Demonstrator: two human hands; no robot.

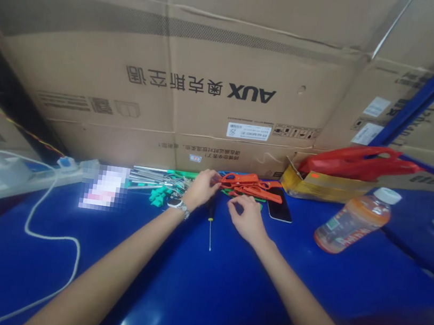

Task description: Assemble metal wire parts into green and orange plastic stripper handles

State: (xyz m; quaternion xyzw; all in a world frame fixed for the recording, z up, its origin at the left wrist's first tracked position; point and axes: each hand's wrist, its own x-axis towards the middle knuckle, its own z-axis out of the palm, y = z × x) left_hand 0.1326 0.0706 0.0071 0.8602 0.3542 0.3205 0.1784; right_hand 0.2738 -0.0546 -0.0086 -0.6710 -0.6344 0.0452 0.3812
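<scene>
The left hand (200,188) is placed beside the orange plastic pieces (256,185), fingers bent; whether anything is pinched cannot be told. The right hand (247,216) is held near them, fingers curled toward the thumb, its grip equally unclear. Between the hands, a screwdriver (210,234) is seen, its tip pointed toward the person.

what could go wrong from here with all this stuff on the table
The screwdriver lies between the left hand and right hand, bare tip toward the person: a careless move could bring a jab. The orange parts are heaped up against or over the phone's edge, so shifting them might scratch it.
</scene>
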